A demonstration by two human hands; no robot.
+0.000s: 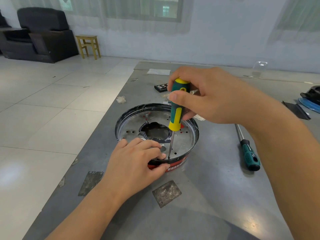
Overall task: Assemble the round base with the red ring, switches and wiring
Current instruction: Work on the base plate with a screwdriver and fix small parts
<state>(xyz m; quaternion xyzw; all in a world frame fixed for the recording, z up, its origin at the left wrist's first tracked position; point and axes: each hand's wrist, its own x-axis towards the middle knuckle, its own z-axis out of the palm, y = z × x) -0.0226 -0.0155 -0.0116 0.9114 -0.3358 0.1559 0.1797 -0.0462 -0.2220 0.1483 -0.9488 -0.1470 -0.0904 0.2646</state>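
Note:
The round base (131, 125) lies on the grey table, a black rim around a silver plate with a dark central hole and small holes. A red ring (176, 164) shows on its near outer wall. My left hand (136, 163) grips the near rim, fingers inside, thumb on the red ring. My right hand (207, 96) holds a green and yellow screwdriver (177, 110) upright, its tip down at the plate's near edge beside my left fingers. No switches or wiring can be made out.
A second screwdriver (248, 151) with a green and black handle lies right of the base. A black bit case (161, 87) sits behind my right hand. Dark and blue parts (310, 99) lie at the right edge. The table's left edge (97, 125) drops to the tiled floor.

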